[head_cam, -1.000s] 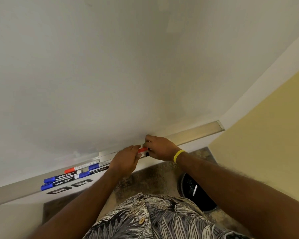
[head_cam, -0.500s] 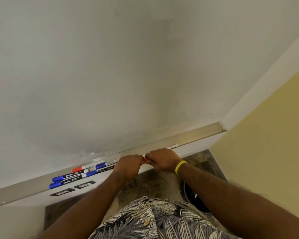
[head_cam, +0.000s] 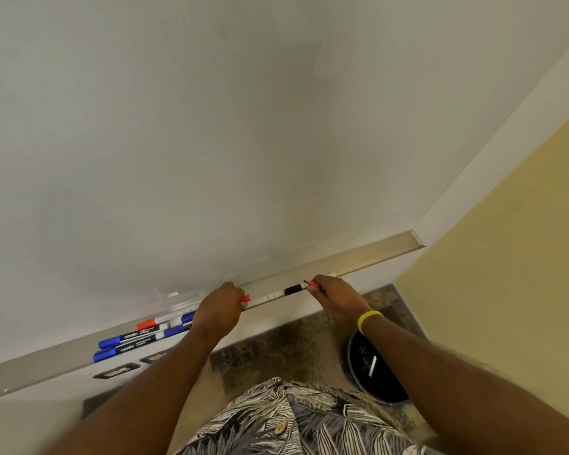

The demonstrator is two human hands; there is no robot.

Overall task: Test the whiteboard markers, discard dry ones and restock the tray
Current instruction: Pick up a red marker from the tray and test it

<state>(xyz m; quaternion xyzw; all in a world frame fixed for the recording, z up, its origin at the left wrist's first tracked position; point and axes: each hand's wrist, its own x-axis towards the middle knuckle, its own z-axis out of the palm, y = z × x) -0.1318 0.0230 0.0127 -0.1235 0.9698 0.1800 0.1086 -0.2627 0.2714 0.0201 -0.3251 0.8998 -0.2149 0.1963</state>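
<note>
Head view shows the left hand [head_cam: 219,311] and right hand [head_cam: 334,298] apart, each gripping one end of a red marker [head_cam: 270,294] over the tray [head_cam: 375,254] at 6 o'clock. Uncapping seems underway; next comes a test stroke on the whiteboard [head_cam: 243,142].

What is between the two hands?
A marker, white and black with red ends, spans the gap in the head view. The left hand holds one end, the right hand the other.
</note>
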